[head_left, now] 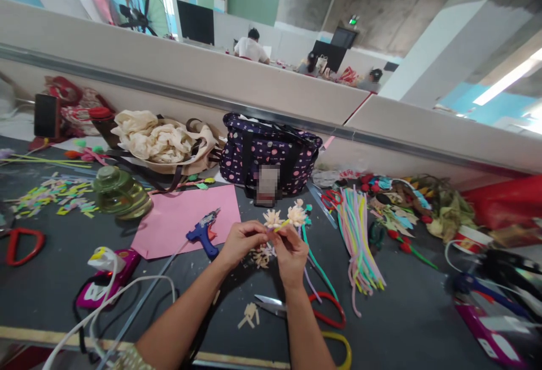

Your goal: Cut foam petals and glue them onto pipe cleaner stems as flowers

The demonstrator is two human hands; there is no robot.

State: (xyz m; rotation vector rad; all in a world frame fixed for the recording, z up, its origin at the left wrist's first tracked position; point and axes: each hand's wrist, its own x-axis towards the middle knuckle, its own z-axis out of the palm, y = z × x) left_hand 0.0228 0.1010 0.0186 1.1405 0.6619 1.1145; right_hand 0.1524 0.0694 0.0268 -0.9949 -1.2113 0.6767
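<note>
Above the dark table my left hand and my right hand meet, the fingers of both pinched. Between them runs a short yellow pipe cleaner. A cream, spiky pipe-cleaner flower stands just over the fingertips, and a second cream flower rises by my right hand. Teal pipe-cleaner stem and a lilac one trail below the right hand. Cream clippings lie under my hands. Red-handled scissors rest partly beneath my right forearm. Fingers hide exactly where the pieces join.
Left of my hands, a blue glue gun lies on pink paper, near a green-tinted bottle and a magenta power strip with loose cables. Pipe cleaners are bundled at right. A patterned bag stands behind.
</note>
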